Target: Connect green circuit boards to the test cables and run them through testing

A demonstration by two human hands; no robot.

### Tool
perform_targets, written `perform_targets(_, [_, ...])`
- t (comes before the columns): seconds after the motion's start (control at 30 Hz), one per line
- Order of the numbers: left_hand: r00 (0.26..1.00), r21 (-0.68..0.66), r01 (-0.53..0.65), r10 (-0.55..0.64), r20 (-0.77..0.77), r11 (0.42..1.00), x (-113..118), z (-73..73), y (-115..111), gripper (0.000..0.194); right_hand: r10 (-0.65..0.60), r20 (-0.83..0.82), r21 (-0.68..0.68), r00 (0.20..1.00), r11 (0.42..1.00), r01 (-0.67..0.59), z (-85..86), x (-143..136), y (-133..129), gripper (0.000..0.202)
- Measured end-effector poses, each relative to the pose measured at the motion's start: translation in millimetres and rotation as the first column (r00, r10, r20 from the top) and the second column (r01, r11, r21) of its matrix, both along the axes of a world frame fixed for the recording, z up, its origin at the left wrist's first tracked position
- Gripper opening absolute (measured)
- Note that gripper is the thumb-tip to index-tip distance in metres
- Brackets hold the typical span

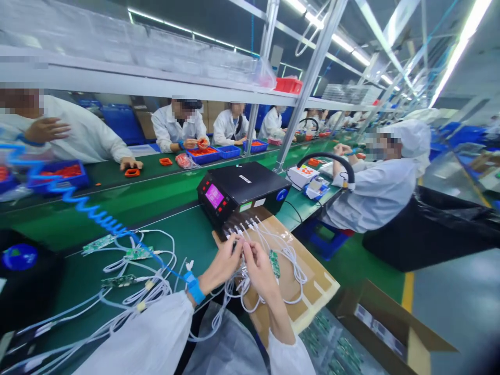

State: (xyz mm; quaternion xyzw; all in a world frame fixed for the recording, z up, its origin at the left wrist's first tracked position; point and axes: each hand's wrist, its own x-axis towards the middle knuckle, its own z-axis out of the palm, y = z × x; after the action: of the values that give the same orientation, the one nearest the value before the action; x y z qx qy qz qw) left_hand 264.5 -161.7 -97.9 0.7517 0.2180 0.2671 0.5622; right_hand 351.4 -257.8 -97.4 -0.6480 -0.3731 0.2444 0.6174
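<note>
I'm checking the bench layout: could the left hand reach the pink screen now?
Probably yes: the left hand is near the pink screen and nothing visible blocks the way, though it seems occupied.

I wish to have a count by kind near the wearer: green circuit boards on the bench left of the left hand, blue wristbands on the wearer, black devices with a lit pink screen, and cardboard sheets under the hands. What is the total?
Green circuit boards: 3
Blue wristband: 1
Black device with pink screen: 1
Cardboard sheet: 1
Total: 6
</note>
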Motion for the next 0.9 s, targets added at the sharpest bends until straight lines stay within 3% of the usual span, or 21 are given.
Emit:
perform_targets(0.23, [0.996,-0.084,-0.077,0.080,0.029,0.993,6,2.7,-8,0.045,0.037,0.127,-0.039,0.991,0.999,-0.033,6.6,-2,-6,0.046])
perform_targets(0.4, [0.986,-0.122,-0.167,0.169,0.006,0.978,8,1.3,-15,0.046,-0.055,0.203,-0.032,0.978,0.998,0.063,-1.3,-11,-6,0.046])
perform_targets(0.9, [0.993,-0.065,-0.121,0.121,-0.006,0.990,5,10.6,-17,0.042,0.084,0.073,0.002,0.994,0.996,-0.085,-11.3,0,-14,0.043])
